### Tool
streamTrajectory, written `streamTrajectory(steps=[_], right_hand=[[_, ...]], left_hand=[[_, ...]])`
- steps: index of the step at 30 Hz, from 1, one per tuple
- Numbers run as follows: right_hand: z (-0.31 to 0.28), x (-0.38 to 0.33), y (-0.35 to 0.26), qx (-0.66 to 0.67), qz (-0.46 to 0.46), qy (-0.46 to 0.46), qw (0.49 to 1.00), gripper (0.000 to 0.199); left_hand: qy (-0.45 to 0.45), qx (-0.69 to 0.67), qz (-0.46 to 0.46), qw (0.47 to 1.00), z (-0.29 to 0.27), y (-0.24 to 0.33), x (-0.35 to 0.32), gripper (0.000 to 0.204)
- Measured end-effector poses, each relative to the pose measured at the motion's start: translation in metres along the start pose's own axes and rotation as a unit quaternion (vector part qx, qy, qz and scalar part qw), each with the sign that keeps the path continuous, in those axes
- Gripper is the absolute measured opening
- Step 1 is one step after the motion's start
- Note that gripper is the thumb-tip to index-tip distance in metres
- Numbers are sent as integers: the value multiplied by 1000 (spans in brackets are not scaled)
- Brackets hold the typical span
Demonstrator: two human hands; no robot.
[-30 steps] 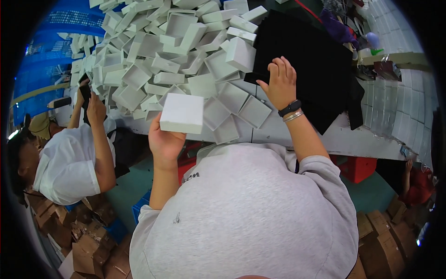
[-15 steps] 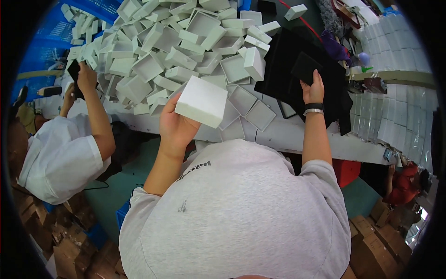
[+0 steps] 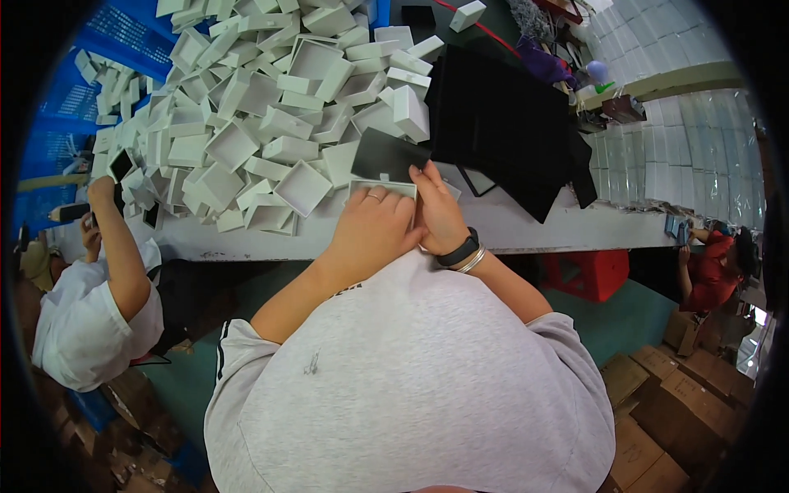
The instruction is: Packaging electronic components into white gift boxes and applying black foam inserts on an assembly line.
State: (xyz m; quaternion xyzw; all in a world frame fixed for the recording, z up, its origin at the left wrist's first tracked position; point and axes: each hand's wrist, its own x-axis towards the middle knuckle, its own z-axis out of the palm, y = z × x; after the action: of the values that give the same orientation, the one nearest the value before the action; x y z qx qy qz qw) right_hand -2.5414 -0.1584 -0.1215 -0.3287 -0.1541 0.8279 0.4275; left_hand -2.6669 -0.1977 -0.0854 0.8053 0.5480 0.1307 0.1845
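1. At far left I see a co-worker in a white top (image 3: 90,320), with one arm raised beside the surface (image 3: 246,240). Blue perforated crates (image 3: 136,37) stand beyond.
2. Heap of white boxes (image 3: 238,90), spread over the surface at left and centre. Many are open, lying at various tilts, and several show bare interiors.
3. Left hand (image 3: 374,223), ring on one finger, at the near side of a white box (image 3: 400,186). I see its fingers close together and bent over the box; whether they clamp it, I cannot tell.
4. The white box lies directly in front of the person's body, largely covered by the hands. Above it slants a dark flat panel (image 3: 386,154), a small pale tab at its lower edge.
5. Right hand (image 3: 440,215), wearing a black wristband (image 3: 462,248), beside the box. Its fingers are gathered at the panel's lower right corner; I cannot tell whether they pinch it.
6. Black pile (image 3: 501,115) of flat pieces, just right of the hands, overhanging a dark-rimmed flat piece (image 3: 475,182).
7. Red stool (image 3: 588,275) below the surface; rows of white packages (image 3: 674,160) and brown cartons (image 3: 682,411) farther right.
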Motion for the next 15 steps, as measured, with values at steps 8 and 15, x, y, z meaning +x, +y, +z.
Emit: streamTrajectory(steps=[8, 15], right_hand=[[-5, 3, 1, -22, -44, 73, 996, 25], [-1, -3, -21, -650, -517, 59, 554, 35]], left_hand=[[268, -456, -203, 824, 12, -11, -28, 54], [157, -740, -317, 572, 37, -30, -37, 30]])
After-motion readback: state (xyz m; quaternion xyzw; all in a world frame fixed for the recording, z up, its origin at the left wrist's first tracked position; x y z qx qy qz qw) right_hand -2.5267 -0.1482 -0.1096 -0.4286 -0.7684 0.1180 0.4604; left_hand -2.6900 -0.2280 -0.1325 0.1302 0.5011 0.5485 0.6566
